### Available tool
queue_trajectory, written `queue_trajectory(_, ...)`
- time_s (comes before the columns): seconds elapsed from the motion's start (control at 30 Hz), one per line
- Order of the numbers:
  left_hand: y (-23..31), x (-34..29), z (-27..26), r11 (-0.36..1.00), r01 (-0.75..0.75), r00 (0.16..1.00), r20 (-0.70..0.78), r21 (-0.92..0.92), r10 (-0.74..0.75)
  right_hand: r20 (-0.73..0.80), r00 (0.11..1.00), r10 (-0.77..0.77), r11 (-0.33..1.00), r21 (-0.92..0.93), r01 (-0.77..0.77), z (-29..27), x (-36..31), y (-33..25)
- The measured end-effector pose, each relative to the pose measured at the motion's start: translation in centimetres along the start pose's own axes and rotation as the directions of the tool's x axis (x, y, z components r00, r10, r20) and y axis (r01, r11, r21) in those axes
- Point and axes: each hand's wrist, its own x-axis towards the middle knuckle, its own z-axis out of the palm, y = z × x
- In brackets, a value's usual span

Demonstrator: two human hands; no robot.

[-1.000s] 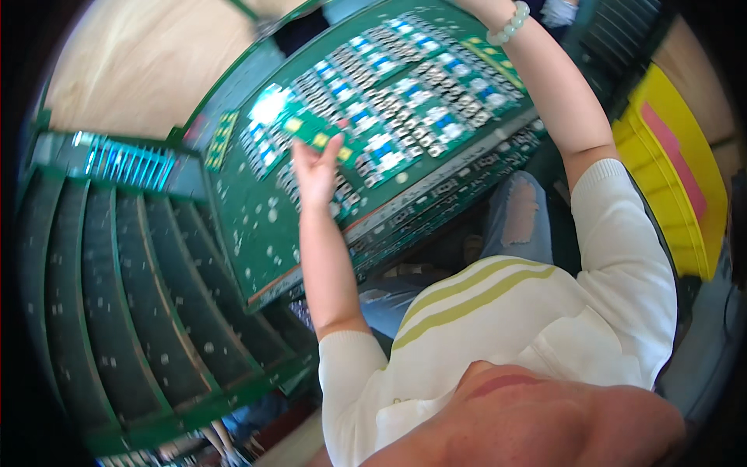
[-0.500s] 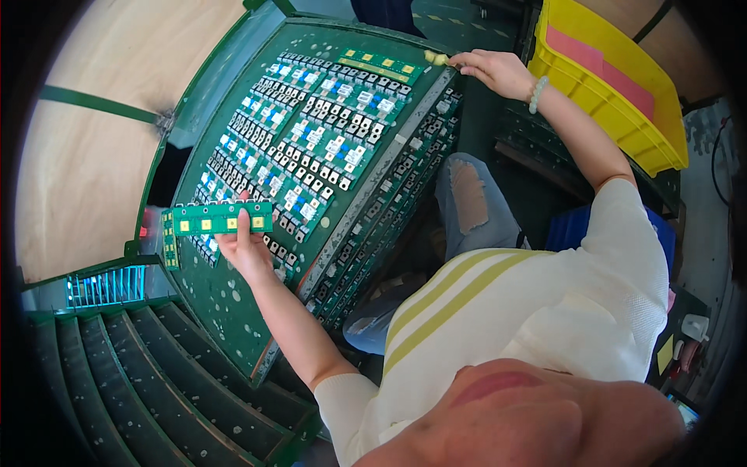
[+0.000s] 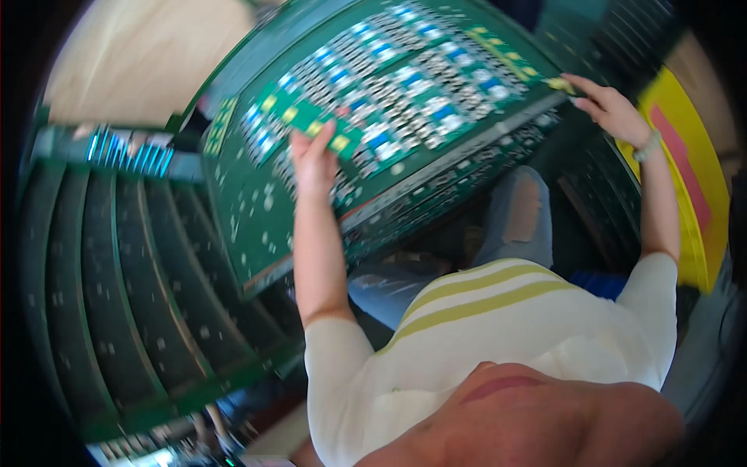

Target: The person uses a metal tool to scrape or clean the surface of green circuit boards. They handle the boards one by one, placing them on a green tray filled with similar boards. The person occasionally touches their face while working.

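My left hand (image 3: 313, 158) grips a narrow green circuit strip with yellow squares (image 3: 299, 117), holding it over a large green circuit board (image 3: 405, 101) that lies tilted across my lap. The big board carries rows of blue and grey components. My right hand (image 3: 611, 109) reaches to the board's far right corner, fingers resting at its edge beside a small yellow piece (image 3: 559, 83). A pale bracelet sits on that wrist.
Several long green boards (image 3: 117, 296) lie stacked in a fan at the left. A yellow bin (image 3: 685, 187) stands at the right. A pale wooden tabletop (image 3: 132, 54) shows at the upper left. My knees in torn jeans (image 3: 517, 218) are under the board.
The view swung. My left hand with the green strip moved from the board's left edge toward its middle. My right hand stayed at the board's far corner.
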Motion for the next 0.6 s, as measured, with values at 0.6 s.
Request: queue_trajectory(0.6, 1.8, 0.7, -2.2, 0.929, -0.351, 0.840, -0.477, -0.116, 0.258, -0.391, 0.519, -0.760, 0.584, -0.061, 0.809, 18.0, 15.5, -27.4)
